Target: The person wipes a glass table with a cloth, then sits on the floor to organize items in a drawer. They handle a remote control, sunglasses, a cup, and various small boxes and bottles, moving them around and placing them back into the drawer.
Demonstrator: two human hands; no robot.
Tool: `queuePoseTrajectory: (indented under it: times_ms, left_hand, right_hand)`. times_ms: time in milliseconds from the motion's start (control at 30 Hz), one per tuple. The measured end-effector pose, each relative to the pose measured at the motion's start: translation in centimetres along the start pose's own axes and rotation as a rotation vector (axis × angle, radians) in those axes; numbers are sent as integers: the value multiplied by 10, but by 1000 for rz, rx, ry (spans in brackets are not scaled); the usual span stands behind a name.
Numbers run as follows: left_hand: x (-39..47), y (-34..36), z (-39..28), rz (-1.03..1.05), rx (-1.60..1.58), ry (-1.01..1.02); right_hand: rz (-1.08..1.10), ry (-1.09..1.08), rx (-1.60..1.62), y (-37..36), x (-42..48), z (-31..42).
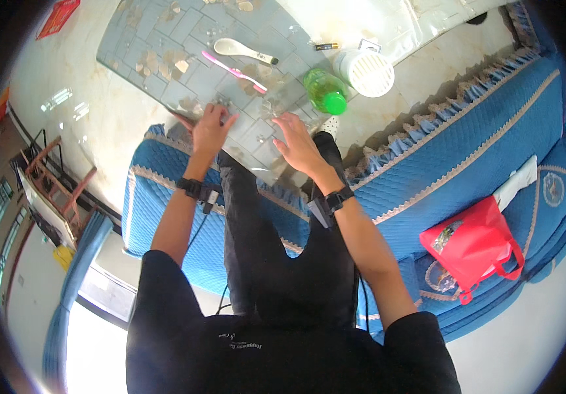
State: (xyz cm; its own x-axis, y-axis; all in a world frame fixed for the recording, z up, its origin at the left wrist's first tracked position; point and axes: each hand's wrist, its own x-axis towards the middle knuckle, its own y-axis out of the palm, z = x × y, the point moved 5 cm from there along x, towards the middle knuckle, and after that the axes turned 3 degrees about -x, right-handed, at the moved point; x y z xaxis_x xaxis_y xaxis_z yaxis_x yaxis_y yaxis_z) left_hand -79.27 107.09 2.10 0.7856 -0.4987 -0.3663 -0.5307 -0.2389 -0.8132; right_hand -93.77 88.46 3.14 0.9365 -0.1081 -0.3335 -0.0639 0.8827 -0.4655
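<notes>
My left hand (210, 129) is over the near edge of the patterned tabletop (184, 29), its fingers apart and holding nothing. My right hand (298, 144) hovers near the same edge, also free of any object, with thumb and fingers spread. Beyond them a pink and white toothbrush (234, 72) lies at a slant. Past it rests a white spoon (243, 50) with a dark handle tip. To the right of these stands a green-tinted bottle (318, 88) with a bright green cap, beside a white container (364, 74) with a slotted lid.
A small battery (326, 47) and a white card-like item (369, 46) lie behind the container. Blue quilted sofa seats (440, 133) wrap around my legs, and a red bag (475, 241) sits on the right one. Wooden furniture (61, 182) stands far left.
</notes>
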Motion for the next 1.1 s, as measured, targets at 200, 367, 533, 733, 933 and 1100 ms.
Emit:
queuePoseTrajectory:
  times_ms: [200,367,533,733,933,1100]
  left_hand:
    - [-25,31,-16,-229,-59,-57]
    - [-31,30,-7,-237,-167,-130]
    - [-33,33,-7,-291,-204,-82]
    - [-38,45,-6,-406,-139,-92]
    - [-46,49,-10,-462,-135,-188]
    - [-49,52,-13,-474,-151,-222]
  right_hand:
    - [148,-84,-277,-57,-31,-23]
    - [-70,-77,-297,-123,-44,0]
    - [-15,-60,-301,-132,-50,4]
    - [-370,-345,-454,-152,-56,53]
    - [-347,-230,-602,-165,-14,119]
    - [-192,-199,-677,-155,2,115]
